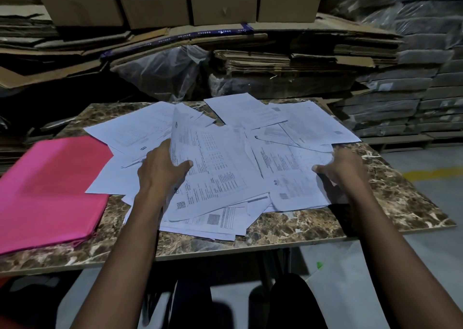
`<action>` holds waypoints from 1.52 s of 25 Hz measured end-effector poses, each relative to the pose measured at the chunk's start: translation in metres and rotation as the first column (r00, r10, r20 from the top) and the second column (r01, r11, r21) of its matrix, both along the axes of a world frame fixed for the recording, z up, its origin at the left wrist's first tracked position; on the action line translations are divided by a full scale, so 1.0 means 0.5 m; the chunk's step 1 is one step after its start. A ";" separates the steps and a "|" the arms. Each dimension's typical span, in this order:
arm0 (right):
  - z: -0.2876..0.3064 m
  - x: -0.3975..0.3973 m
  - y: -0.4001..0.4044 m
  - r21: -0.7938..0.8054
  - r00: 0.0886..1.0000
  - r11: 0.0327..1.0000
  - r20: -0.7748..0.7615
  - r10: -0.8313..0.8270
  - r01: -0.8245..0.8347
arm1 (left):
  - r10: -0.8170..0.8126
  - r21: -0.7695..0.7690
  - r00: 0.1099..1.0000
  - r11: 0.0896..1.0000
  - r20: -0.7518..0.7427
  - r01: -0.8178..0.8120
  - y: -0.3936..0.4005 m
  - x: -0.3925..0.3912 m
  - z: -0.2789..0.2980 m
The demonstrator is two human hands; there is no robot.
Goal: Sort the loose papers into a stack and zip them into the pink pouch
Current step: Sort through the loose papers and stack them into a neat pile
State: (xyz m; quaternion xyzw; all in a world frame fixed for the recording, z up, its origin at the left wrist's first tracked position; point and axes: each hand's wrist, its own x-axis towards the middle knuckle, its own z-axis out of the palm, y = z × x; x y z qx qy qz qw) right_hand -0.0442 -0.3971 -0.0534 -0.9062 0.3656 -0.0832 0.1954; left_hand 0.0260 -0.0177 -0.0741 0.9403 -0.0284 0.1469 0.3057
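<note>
Both our hands grasp the papers (225,168): left hand (160,170) lifts one sheet's edge, right hand (343,165) pinches another; pink pouch (50,191) lies left.

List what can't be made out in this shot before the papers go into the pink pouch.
Head view only:
- Pouch: its left part is cut off by the frame edge, it is blurred, and no zip shows.
- Papers: print too small and dim to read; lower sheets are covered by upper ones, so no count.
- Left hand: fingers are behind a lifted sheet.
- Right hand: fingertips are under the sheets.
- Table: legs hidden beneath the top.
</note>
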 end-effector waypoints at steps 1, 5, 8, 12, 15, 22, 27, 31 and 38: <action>0.004 -0.004 -0.001 0.034 0.999 0.999 0.034 0.001 -0.003 | -0.006 0.000 1.000 1.000 0.002 0.006 0.001 0.002 -0.004; 0.024 -0.035 -0.017 0.159 0.999 0.987 0.051 -0.015 0.007 | -0.024 -0.023 1.000 0.999 -0.007 0.024 0.004 0.006 -0.006; 0.051 -0.064 -0.008 0.227 0.997 0.971 0.039 0.066 -0.073 | -0.018 -0.084 1.000 0.996 0.019 0.020 -0.002 0.004 -0.006; 0.101 -0.114 0.015 0.053 0.979 0.979 0.064 0.194 -0.197 | -0.027 0.137 1.000 0.990 -0.010 0.028 -0.008 0.007 -0.018; 0.124 -0.160 0.039 -0.092 0.948 0.969 0.204 0.245 -0.231 | -0.073 0.308 0.997 0.948 -0.030 0.079 -0.010 0.013 -0.024; 0.059 -0.220 0.092 -0.251 0.765 0.907 0.488 0.420 -0.338 | -0.120 0.375 0.992 0.922 0.047 0.094 -0.027 -0.001 -0.020; 0.024 -0.275 0.116 -0.419 0.667 0.853 0.544 0.510 -0.310 | -0.217 0.397 0.974 0.890 -0.067 0.225 -0.024 -0.001 -0.029; 0.054 -0.298 0.134 -0.498 0.499 0.826 0.663 0.558 -0.263 | -0.229 0.379 0.973 0.900 -0.004 0.214 -0.026 -0.005 -0.024; 0.157 -0.181 0.097 -0.625 0.377 0.735 0.635 0.674 -0.262 | -0.242 0.395 0.970 0.888 -0.037 0.237 -0.022 0.008 -0.034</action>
